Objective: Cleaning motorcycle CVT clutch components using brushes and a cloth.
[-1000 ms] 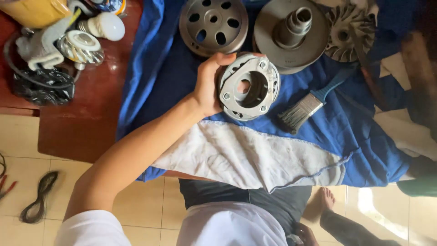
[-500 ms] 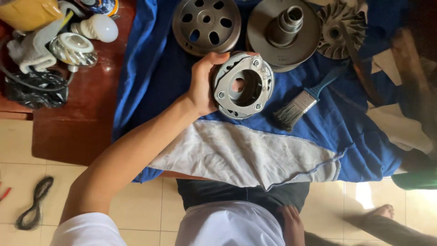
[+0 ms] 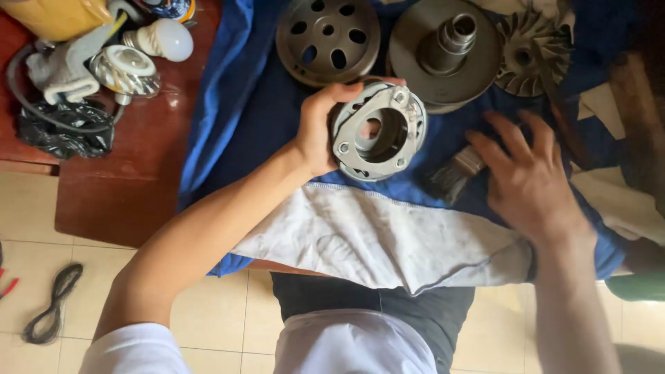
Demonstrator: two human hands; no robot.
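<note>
My left hand (image 3: pixel 320 128) grips the left rim of a round grey metal clutch part (image 3: pixel 379 131) with a large centre hole, holding it over the blue cloth (image 3: pixel 242 111). My right hand (image 3: pixel 530 176) hovers with fingers spread just above a paintbrush (image 3: pixel 454 173), whose bristles show at the hand's left; its handle is hidden under the palm. A white rag (image 3: pixel 388 235) lies across the cloth's front edge, below both hands.
Behind the hands lie a holed metal drum (image 3: pixel 327 38), a disc with a central shaft (image 3: pixel 443 48) and a finned pulley half (image 3: pixel 530 55). On the brown table (image 3: pixel 131 187) at left sit a light bulb (image 3: pixel 159 38), black bag (image 3: pixel 62 128) and cables. Tiled floor below.
My right hand has come into view from the lower right and now hovers over the paintbrush. My left hand still holds the clutch part in about the same place.
</note>
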